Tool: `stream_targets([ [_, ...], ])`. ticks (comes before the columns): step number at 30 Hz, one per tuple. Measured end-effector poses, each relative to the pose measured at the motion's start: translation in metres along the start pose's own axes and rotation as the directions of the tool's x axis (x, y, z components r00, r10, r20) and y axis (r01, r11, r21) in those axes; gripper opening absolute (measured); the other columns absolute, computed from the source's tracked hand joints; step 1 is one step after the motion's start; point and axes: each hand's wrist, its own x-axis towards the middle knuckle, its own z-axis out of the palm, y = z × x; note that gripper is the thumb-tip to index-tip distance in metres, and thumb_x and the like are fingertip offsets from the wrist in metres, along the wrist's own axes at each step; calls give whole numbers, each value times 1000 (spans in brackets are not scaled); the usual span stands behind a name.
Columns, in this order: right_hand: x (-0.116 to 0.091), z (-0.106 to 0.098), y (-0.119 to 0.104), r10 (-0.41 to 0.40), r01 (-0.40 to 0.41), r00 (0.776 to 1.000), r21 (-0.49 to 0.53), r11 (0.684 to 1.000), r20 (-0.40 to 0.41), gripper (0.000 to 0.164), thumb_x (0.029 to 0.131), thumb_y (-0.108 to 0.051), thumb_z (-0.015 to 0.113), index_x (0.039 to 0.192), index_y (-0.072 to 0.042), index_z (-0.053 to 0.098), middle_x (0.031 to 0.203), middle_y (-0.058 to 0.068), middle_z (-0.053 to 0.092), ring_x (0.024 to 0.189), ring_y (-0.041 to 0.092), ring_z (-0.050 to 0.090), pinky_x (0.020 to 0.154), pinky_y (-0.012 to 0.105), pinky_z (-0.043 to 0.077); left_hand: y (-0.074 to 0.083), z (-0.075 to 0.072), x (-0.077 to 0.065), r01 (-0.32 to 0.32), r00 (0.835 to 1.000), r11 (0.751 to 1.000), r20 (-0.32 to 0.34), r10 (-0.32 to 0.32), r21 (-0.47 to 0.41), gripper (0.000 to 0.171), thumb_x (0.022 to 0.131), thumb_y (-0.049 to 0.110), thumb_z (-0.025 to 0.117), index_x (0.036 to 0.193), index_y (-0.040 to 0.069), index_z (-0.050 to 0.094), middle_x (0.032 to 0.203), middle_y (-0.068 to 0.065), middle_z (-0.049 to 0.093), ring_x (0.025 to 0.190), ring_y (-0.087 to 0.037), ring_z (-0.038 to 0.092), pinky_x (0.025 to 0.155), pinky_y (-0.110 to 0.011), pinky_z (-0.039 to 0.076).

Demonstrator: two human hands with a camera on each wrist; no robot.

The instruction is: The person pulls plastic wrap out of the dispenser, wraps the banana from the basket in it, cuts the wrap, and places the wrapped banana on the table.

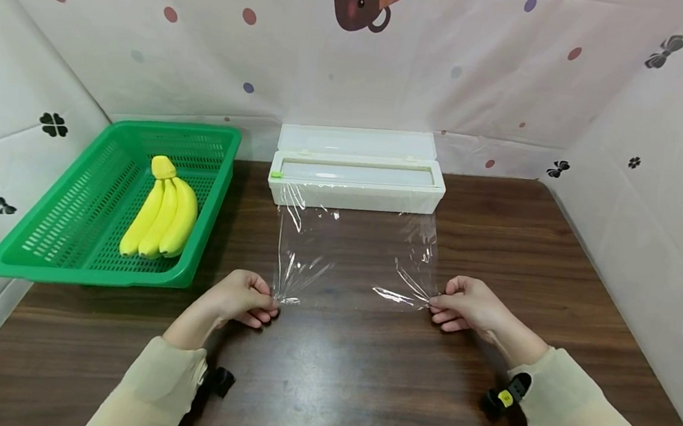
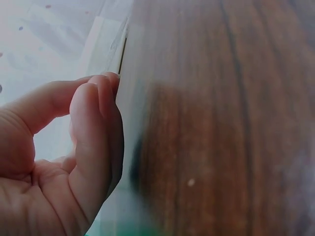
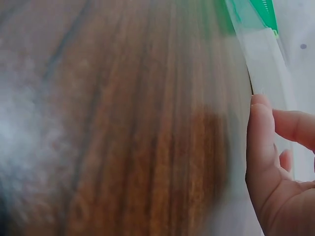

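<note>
A sheet of clear plastic wrap (image 1: 352,256) stretches toward me from a white cling film dispenser box (image 1: 355,197), whose lid (image 1: 358,142) is raised at the back. My left hand (image 1: 243,298) pinches the sheet's near left corner between thumb and fingers. At the near right corner, my right hand (image 1: 463,305) pinches it the same way. Creases fan out from both grips. In the left wrist view, the fingertips of the left hand (image 2: 93,128) meet at the film's edge. The right wrist view shows the right hand (image 3: 275,157) with thumb and finger together.
On the left, a green plastic basket (image 1: 209,227) holds a bunch of yellow bananas (image 1: 163,215). A dark wood table (image 1: 323,391) lies under everything. Patterned white cloth (image 1: 308,50) hangs behind and at both sides. A small green piece (image 1: 276,174) sits at the dispenser's left end.
</note>
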Motion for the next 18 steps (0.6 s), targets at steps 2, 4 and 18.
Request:
stream_targets([
  [2,1,1,-1,1,-1,1000,-16,1000,2,27,87,-4,62,91,-5,36,76,5,68,64,11,67,56,29,57,0,0,1,3,1000,1000,0,-3,4,13,83,-1,64,87,-2,52,71,-6,69,57,-10,63,55,-29,56],
  [4,2,2,-2,5,-5,1000,-28,1000,1,25,87,-4,62,92,-4,37,76,5,68,64,11,67,55,29,56,1,-1,1,3,1000,1000,1,-3,11,10,84,-1,64,87,-2,54,72,-6,69,57,-10,63,56,-29,56],
  [18,7,3,-2,-15,14,1000,-145,989,-8,22,87,-7,61,99,0,43,75,3,68,60,11,65,50,28,54,1,-2,4,3,1000,999,5,-3,38,9,86,1,62,92,-5,59,73,-5,68,58,-11,62,56,-30,56],
])
